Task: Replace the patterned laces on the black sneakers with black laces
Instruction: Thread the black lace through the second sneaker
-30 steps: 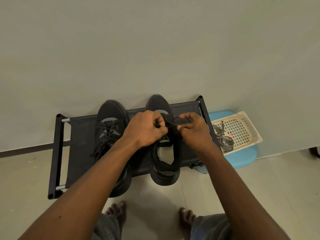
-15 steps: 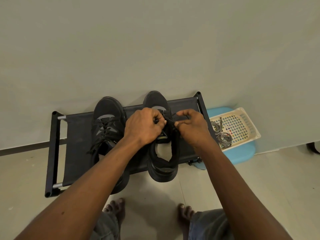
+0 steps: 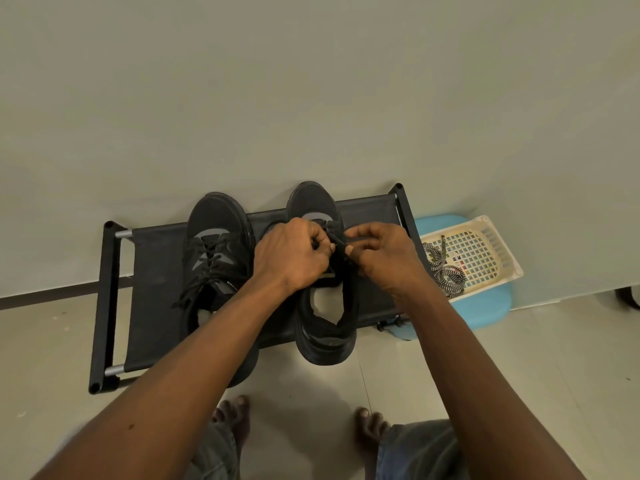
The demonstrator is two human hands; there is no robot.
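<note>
Two black sneakers stand on a low black rack, toes to the wall. The left sneaker is laced with black laces whose ends hang loose. Over the eyelets of the right sneaker, my left hand and my right hand each pinch a stretch of black lace between thumb and fingers. The eyelets themselves are hidden under my hands. The black-and-white patterned laces lie coiled in a cream basket to the right.
The basket sits on a blue stool next to the rack's right end. A plain wall runs right behind the rack. My bare feet stand on the tiled floor in front. A dark object shows at the right edge.
Both hands stay on the right sneaker's lace; fingers shifted slightly as they work it. The view has drifted a little, so rack and shoes sit slightly higher and further left.
</note>
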